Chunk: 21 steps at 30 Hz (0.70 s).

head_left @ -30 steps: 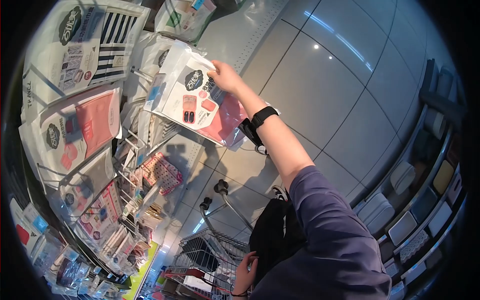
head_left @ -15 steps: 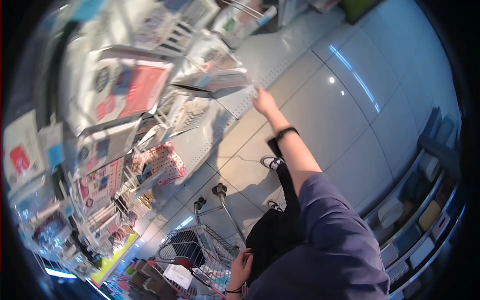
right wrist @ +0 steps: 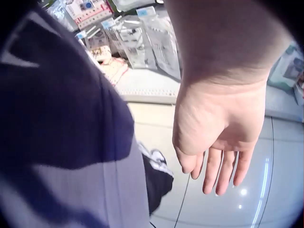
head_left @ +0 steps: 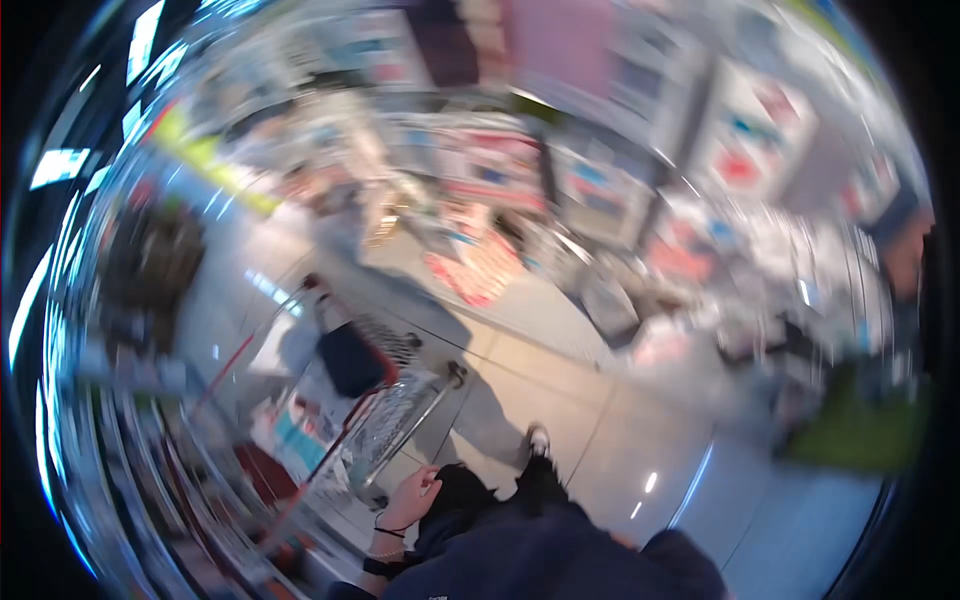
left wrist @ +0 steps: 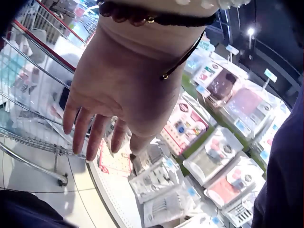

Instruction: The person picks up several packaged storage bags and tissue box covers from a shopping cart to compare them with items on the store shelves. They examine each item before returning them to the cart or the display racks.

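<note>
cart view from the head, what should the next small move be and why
Probably ease the left hand toward the cart to steady or steer it. That hand hangs beside the cart, fingers loose and holding nothing, and looks closer to it than the right hand, which is also empty.

Head view, you have: one shopping cart [head_left: 402, 392], lower left; one shoe [head_left: 539, 441], lower centre. Wrist views: your one left hand [left wrist: 124, 92], one right hand [right wrist: 219, 121].
</note>
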Motion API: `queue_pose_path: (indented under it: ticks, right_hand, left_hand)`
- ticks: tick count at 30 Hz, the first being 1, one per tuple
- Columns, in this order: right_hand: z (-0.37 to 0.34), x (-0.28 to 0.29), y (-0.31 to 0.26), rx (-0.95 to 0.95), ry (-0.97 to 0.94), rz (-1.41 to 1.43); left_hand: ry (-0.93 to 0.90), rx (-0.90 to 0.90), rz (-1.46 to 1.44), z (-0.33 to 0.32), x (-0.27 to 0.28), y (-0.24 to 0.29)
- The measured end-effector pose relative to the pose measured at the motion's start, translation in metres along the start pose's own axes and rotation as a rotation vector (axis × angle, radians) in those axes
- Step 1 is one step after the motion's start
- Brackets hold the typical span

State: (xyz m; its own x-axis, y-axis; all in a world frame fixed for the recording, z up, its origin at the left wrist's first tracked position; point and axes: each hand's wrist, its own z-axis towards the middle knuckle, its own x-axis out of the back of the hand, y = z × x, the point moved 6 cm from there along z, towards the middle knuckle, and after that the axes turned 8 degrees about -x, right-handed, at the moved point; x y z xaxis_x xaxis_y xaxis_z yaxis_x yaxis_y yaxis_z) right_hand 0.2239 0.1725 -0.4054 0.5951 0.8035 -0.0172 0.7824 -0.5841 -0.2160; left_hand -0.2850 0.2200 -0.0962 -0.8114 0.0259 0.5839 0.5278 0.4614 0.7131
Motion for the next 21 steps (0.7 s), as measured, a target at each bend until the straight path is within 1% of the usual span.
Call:
queue_pose_path:
  ticks: [1, 2, 4, 5, 6, 7, 8, 9, 10, 11, 12, 13, 14, 15, 16, 17, 18, 19, 20, 21]
  right_hand:
    - [0.002, 0.031, -0.029, 0.026, 0.072, -0.067]
    - [0.01, 0.06, -0.066, 0.06, 0.144, -0.132]
    - [0.022, 0.105, -0.154, 0.15, 0.287, -0.261]
    - [0.028, 0.117, -0.206, 0.2, 0.35, -0.324]
    - [0.031, 0.122, -0.256, 0.254, 0.414, -0.381]
    - [0.032, 0.127, -0.308, 0.321, 0.477, -0.42]
    - [0.035, 0.13, -0.354, 0.401, 0.545, -0.447]
    - [0.032, 0.128, -0.401, 0.543, 0.636, -0.437]
    - [0.031, 0.128, -0.44, 0.679, 0.724, -0.415]
    - [0.016, 0.11, -0.481, 0.751, 0.735, -0.417]
    - [-0.024, 0.085, -0.516, 0.81, 0.75, -0.426]
    - [-0.019, 0.065, -0.546, 0.86, 0.73, -0.523]
    - [-0.01, 0.045, -0.567, 0.911, 0.611, -0.452]
    - [-0.112, -0.031, -0.595, 0.907, 0.612, -0.675]
    - [-0.113, -0.064, -0.607, 1.004, 0.638, -0.812]
    - [-0.127, -0.107, -0.616, 1.0, 0.463, -0.798]
    - [-0.128, -0.143, -0.621, 0.979, 0.376, -0.872]
    - [-0.144, -0.184, -0.619, 0.976, 0.191, -0.852]
    - [-0.142, -0.212, -0.615, 0.948, 0.111, -0.891]
    - [-0.15, -0.238, -0.608, 0.893, 0.007, -0.857]
  left_hand:
    - [0.051, -0.007, 0.047, -0.012, 0.006, -0.016]
    - [0.192, 0.013, 0.003, -0.026, 0.015, -0.032]
    - [0.067, 0.183, 0.049, -0.051, 0.014, -0.055]
    - [0.057, 0.186, -0.012, -0.059, 0.005, -0.086]
    - [0.141, 0.194, -0.041, -0.068, 0.009, -0.095]
    - [0.115, 0.217, -0.07, -0.076, 0.012, -0.104]
    - [0.08, 0.235, -0.091, -0.078, 0.017, -0.111]
    - [0.088, 0.241, -0.104, -0.084, 0.025, -0.117]
    - [0.084, 0.24, -0.138, -0.09, 0.041, -0.111]
    - [0.148, 0.241, -0.123, -0.092, 0.056, -0.119]
    - [0.201, 0.244, -0.12, -0.098, 0.062, -0.127]
    - [0.299, 0.11, -0.135, -0.098, 0.071, -0.147]
    - [0.392, -0.017, -0.162, -0.1, 0.071, -0.165]
    - [0.267, 0.153, -0.079, -0.109, 0.099, -0.156]
    - [0.34, 0.286, -0.125, -0.116, 0.113, -0.172]
    - [0.584, 0.09, -0.051, -0.139, 0.153, -0.143]
    - [0.712, 0.055, -0.171, -0.133, 0.149, -0.197]
    - [0.854, 0.068, -0.054, -0.147, 0.17, -0.199]
    - [0.708, 0.285, -0.237, -0.154, 0.186, -0.209]
    - [0.735, 0.352, -0.189, -0.162, 0.203, -0.218]
